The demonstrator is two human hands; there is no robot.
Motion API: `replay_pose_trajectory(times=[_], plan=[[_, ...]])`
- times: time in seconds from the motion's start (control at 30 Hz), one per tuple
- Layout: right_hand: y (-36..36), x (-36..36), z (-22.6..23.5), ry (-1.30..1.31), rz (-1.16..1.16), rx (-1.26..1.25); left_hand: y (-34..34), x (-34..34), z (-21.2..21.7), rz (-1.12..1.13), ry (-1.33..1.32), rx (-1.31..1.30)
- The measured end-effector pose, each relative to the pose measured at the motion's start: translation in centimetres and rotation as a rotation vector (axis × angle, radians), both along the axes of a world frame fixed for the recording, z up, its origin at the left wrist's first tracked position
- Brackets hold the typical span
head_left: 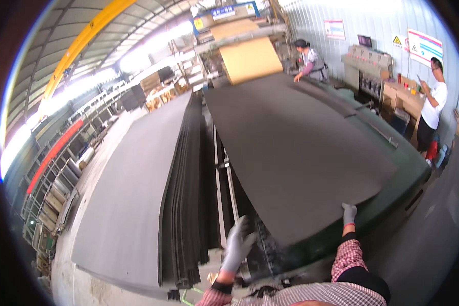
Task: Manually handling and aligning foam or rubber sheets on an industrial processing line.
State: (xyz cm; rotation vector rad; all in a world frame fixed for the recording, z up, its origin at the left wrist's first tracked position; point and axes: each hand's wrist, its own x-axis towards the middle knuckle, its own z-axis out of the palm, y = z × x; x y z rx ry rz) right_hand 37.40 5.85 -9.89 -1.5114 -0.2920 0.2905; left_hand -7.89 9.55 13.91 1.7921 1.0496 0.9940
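A large dark grey sheet [296, 148] lies flat on a green work table [408, 178]. My right hand [349, 213], in a grey glove, rests on the sheet's near edge, fingers flat on it. My left hand [236, 246], also gloved, hovers with fingers spread over the gap by the sheet's near left corner, holding nothing. To the left stands a thick stack of the same dark sheets [137, 194], its layered edge facing the table.
A metal frame [223, 183] fills the gap between stack and table. A person in grey [311, 64] bends over the far end by a roll of brown board [250, 58]. Another person in white [432, 109] stands at the right beside a desk [405, 99].
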Motion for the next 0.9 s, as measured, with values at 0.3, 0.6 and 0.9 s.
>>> replay_pose_trajectory(times=[0.3,0.6,0.9], plan=[[-9.5,6.7,-3.8,0.231,-0.362,-0.201,-9.4,-29.4,8.0,0.782,0.918,0.131],[-17.0,9.5,-11.3,0.412,-0.520,-0.448,-8.3,-25.2,12.0,0.659,1.055,0.168],[-18.8,7.3,-10.4,0.366,-0.533,-0.623,-12.3,-28.3,14.9,0.749,1.298,0.536]])
